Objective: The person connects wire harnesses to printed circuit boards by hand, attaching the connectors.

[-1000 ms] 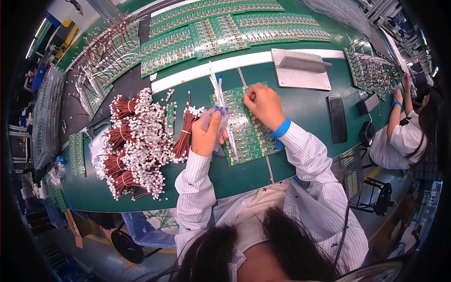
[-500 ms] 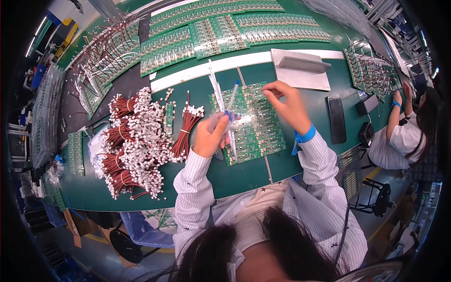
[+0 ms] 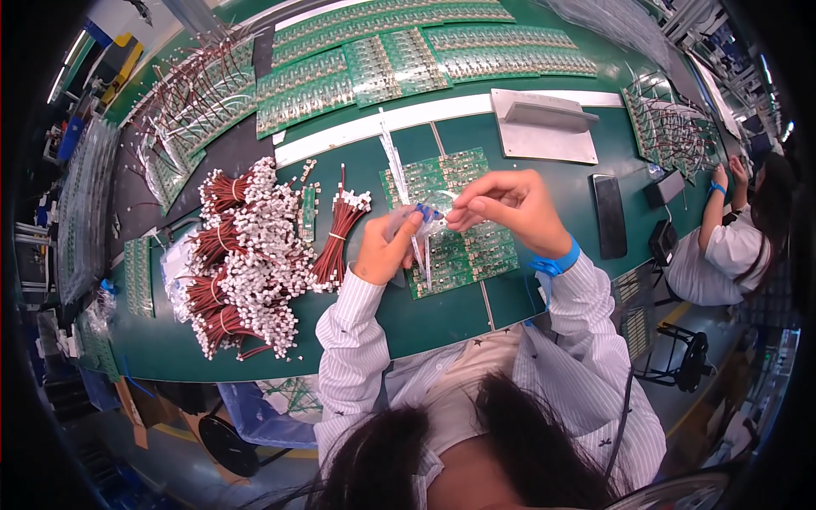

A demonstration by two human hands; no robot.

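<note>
My left hand (image 3: 387, 246) is closed round a bundle of long thin white strips (image 3: 392, 157) and something blue and translucent (image 3: 427, 212). Close beside it, my right hand (image 3: 510, 210) pinches with thumb and forefinger, where a short thin white strip (image 3: 448, 195) shows. What else those fingertips hold is too small to tell. Beneath both hands lies a green circuit board panel (image 3: 484, 255), partly covered by them. Left of my left hand lies a tied bundle of red-brown wires (image 3: 338, 238) with white connectors.
Several wire bundles (image 3: 255, 255) are heaped at the left. Rows of circuit boards (image 3: 399, 64) fill the back; wired boards (image 3: 671, 127) lie far right. A metal bracket (image 3: 544, 123), a phone (image 3: 609, 217) and a black box (image 3: 665, 189) stand right. Another person (image 3: 718, 246) works there.
My right hand has come left and down to my left hand, its fingertips now meeting the held bundle. The blue-tipped stick that stood up from my left hand no longer shows upright.
</note>
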